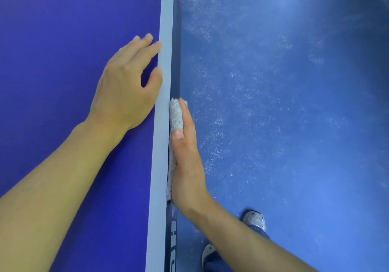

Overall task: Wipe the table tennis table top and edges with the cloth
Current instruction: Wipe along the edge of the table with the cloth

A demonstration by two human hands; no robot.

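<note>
While the left hand [126, 82] lies flat on the deep blue top of the desk [63, 40], it's holding nothing at all. The fingers are loose and spread a bit, with the fingertips and thumb just reaching the white line [162, 124] that runs along the border. So that one's basically just resting there, palm down.

The right hand [185, 162] is off the side, held vertical with the fingers straight and together. It's pressing the cloth [175, 114] flat against the dark side edge [176, 40] of the desk rather than gripping it. The thumb lies along the top of the cloth, close to the white line. No curl in the fingers that I can see, it's a flat-palm push.

The cloth itself is a pale, nubbly, towel-like thing, folded into a long strip. It's sandwiched between the palm and the side edge, and one end pokes out past the fingertips.

Further down the side edge, nearer the camera, there's some white lettering [171, 240], but it's cut off and I can't read it.

Below all that is a blue floor [273, 103] covered in whitish scuffs. Two light-coloured shoes [254, 219] show near the bottom, with dark blue trouser legs [260, 230] above them.
</note>
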